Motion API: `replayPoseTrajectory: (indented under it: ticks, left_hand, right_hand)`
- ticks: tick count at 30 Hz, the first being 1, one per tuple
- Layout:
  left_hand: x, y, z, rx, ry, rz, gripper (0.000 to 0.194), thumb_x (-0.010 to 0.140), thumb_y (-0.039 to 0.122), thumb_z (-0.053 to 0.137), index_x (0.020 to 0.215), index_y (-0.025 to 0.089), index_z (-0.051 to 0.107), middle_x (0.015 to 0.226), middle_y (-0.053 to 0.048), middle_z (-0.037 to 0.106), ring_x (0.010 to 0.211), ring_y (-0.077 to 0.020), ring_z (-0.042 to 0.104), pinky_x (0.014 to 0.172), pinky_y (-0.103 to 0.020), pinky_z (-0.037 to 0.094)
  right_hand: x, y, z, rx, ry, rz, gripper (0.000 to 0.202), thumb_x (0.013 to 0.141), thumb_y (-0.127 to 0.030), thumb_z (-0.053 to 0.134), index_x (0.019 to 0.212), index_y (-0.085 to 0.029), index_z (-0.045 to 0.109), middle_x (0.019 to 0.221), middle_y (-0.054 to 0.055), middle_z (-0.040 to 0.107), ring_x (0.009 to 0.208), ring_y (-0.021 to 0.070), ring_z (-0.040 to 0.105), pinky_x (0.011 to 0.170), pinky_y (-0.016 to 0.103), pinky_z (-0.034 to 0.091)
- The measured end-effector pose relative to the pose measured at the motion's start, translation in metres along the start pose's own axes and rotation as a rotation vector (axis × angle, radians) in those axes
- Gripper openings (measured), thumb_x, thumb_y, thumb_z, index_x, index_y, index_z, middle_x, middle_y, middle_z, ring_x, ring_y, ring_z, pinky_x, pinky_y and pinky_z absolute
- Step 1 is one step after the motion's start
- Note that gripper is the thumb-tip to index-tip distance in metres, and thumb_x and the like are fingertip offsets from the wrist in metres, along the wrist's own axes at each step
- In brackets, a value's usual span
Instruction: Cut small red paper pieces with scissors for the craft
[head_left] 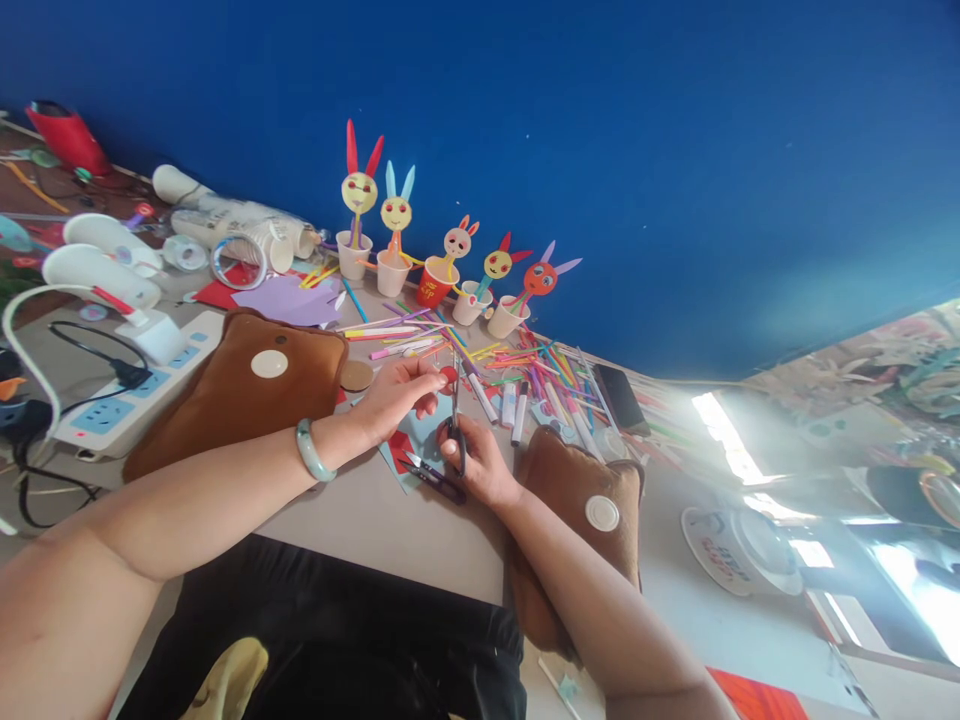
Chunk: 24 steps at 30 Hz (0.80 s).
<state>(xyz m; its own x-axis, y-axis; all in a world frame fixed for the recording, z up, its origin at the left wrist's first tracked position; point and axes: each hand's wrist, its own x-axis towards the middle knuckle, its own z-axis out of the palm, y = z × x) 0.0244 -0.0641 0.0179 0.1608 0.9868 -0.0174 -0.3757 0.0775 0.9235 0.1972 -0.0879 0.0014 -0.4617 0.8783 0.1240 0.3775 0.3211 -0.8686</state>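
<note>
My left hand (401,398) pinches a small round piece of red paper (448,377) between thumb and fingers. In my right hand (484,462) is a pair of scissors (459,435), its blades pointing up and away beside the red piece. Whether the blades touch the paper I cannot tell. Under my hands lies light blue paper (426,428) with a red scrap (400,452) on it. A pair of black-handled snips (433,476) rests just below the scissors. Several paper cups with rabbit-eared figures, one a red cup (437,284), stand beyond my hands.
Brown cushions (247,395) (581,475) flank the work area. Coloured sticks (405,332), markers (519,412) and a dark phone (621,398) lie behind. A power strip (142,385) with cables sits left, near purple paper (292,300). A blue wall (637,180) closes the back.
</note>
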Motion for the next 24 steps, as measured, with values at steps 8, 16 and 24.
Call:
replayPoseTrajectory:
  ticks: [8,16,24]
  left_hand:
    - [-0.0002,-0.0007,0.0002,0.017,-0.004,-0.004,0.023,0.076,0.03,0.068,0.068,0.018,0.051,0.054,0.004,0.052,0.047,-0.0075,0.051,0.047,-0.021,0.037]
    - [0.0004,-0.0024,-0.0014,0.03,-0.009,0.011,0.024,0.078,0.034,0.068,0.069,0.017,0.052,0.056,0.004,0.054,0.049,-0.0072,0.051,0.048,-0.021,0.037]
    - [-0.0007,-0.0034,-0.0021,0.08,-0.013,0.011,0.023,0.08,0.034,0.066,0.069,0.017,0.055,0.052,0.003,0.054,0.047,-0.0074,0.049,0.049,-0.02,0.037]
  right_hand:
    - [0.0011,0.0018,0.001,0.0,0.017,-0.031,0.062,0.078,-0.08,0.049,0.065,-0.019,0.053,0.06,0.0,0.052,0.057,0.0132,0.044,0.055,0.027,0.034]
    - [0.0012,0.0039,0.0012,-0.003,0.002,-0.026,0.065,0.077,-0.083,0.045,0.065,-0.019,0.052,0.061,0.0,0.051,0.058,0.0137,0.044,0.057,0.028,0.034]
    - [0.0,0.0039,0.0015,-0.012,0.008,-0.017,0.065,0.078,-0.082,0.044,0.067,-0.018,0.051,0.063,0.001,0.05,0.06,0.0135,0.044,0.057,0.027,0.035]
